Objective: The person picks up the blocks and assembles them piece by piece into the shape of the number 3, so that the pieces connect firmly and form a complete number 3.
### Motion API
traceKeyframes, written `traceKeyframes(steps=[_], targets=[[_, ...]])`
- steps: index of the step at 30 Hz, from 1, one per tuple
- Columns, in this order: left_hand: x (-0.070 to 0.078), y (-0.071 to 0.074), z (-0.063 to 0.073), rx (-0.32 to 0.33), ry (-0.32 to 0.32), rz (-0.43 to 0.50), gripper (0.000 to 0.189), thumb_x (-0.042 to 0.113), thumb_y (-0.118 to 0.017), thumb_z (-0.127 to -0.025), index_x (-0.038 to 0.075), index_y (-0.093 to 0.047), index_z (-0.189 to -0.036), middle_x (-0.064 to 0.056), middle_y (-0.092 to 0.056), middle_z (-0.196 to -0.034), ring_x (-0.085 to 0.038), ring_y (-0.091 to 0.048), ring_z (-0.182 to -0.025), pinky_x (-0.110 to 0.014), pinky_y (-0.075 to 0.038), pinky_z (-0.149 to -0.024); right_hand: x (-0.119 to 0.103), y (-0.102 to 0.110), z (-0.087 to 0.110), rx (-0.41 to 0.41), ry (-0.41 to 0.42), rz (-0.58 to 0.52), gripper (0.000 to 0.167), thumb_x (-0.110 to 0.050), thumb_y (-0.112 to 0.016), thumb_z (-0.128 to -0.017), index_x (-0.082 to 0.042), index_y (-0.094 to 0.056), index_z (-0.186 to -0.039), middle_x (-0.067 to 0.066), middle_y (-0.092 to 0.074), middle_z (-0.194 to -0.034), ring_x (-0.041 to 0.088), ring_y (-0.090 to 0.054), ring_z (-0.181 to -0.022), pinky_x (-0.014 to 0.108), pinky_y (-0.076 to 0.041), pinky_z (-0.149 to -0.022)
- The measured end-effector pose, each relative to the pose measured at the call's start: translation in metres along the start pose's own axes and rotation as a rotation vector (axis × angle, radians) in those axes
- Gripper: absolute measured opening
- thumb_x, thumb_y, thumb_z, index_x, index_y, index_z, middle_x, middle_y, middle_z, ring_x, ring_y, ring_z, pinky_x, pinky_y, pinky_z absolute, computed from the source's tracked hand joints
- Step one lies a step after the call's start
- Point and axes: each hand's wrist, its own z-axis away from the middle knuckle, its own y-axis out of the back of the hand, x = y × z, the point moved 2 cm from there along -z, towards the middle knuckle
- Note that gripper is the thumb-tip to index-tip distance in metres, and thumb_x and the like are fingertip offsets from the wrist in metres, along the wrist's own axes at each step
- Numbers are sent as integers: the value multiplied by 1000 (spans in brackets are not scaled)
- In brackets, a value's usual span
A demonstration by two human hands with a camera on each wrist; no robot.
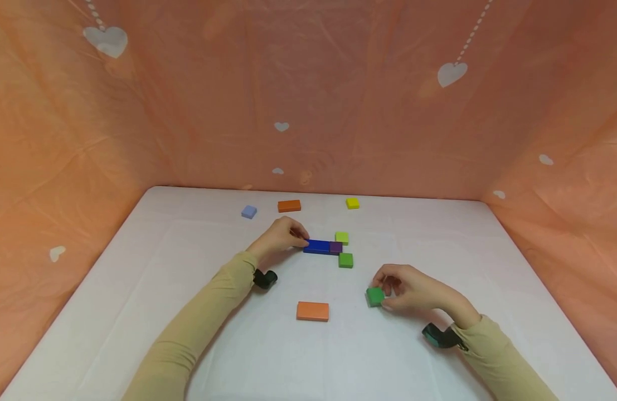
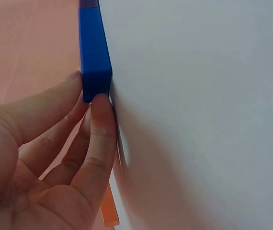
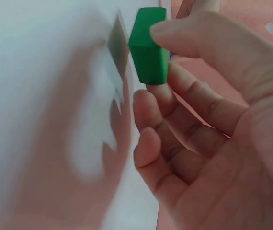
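Observation:
My left hand (image 1: 282, 238) pinches the left end of a long blue block (image 1: 317, 246) lying on the table; in the left wrist view thumb and finger meet at the end of this blue block (image 2: 94, 48). A small purple block (image 1: 335, 248) sits against its right end. Beside the purple one lie a lime block (image 1: 341, 238) behind and a green block (image 1: 345, 260) in front. Nearer and to the right, my right hand (image 1: 411, 287) holds another green block (image 1: 375, 297) between thumb and fingers. The right wrist view shows that green block (image 3: 149, 48) off the table, its shadow beneath.
At the back of the white table (image 1: 228, 356) are a light blue block (image 1: 249, 211), a dark orange block (image 1: 289, 206) and a yellow block (image 1: 353, 203). An orange block (image 1: 312, 311) lies between the forearms. Orange cloth (image 1: 308, 100) hangs behind and at both sides.

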Motion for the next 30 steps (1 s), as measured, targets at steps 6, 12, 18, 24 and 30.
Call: traceKeyframes(steps=[6,12,18,24,30], targets=[[0,0,0,0,-6,0,12,9,-72,-86,4,-72,-97,-5,-67,-89,-20,-58,-83,-27,-50,-75,-2,1,-15,9,5,4,30,-6,-77,-78,-14,-61,-103,1,-60,-84,22,-58,-77,29,-47,-64],[2,0,0,-2,-14,-9,13,9,-72,-86,3,-72,-97,-5,-66,-89,-20,-58,-83,-27,-49,-74,-6,0,-25,1,1,17,32,-7,-77,-77,-15,-61,-104,2,-60,-84,21,-57,-78,28,-46,-65],[2,-1,0,-3,-21,-14,13,9,-72,-86,3,-72,-97,-5,-66,-88,-20,-57,-81,-27,-49,-73,-5,0,-33,15,31,27,31,-7,-77,-78,-14,-62,-104,1,-60,-84,21,-57,-79,29,-47,-65],[0,0,-1,-2,-29,-22,13,10,-73,-85,3,-72,-97,-5,-66,-87,-19,-57,-80,-26,-49,-72,-5,-3,-41,15,32,27,30,-6,-77,-79,-11,-63,-105,-2,-60,-87,21,-57,-80,31,-48,-68],[-1,1,-1,-3,-35,-35,14,9,-73,-85,2,-71,-98,-4,-67,-88,-18,-58,-81,-26,-49,-74,-9,-5,-48,-2,14,59,30,-9,-77,-79,-12,-63,-106,-5,-59,-89,18,-57,-80,28,-48,-66]])
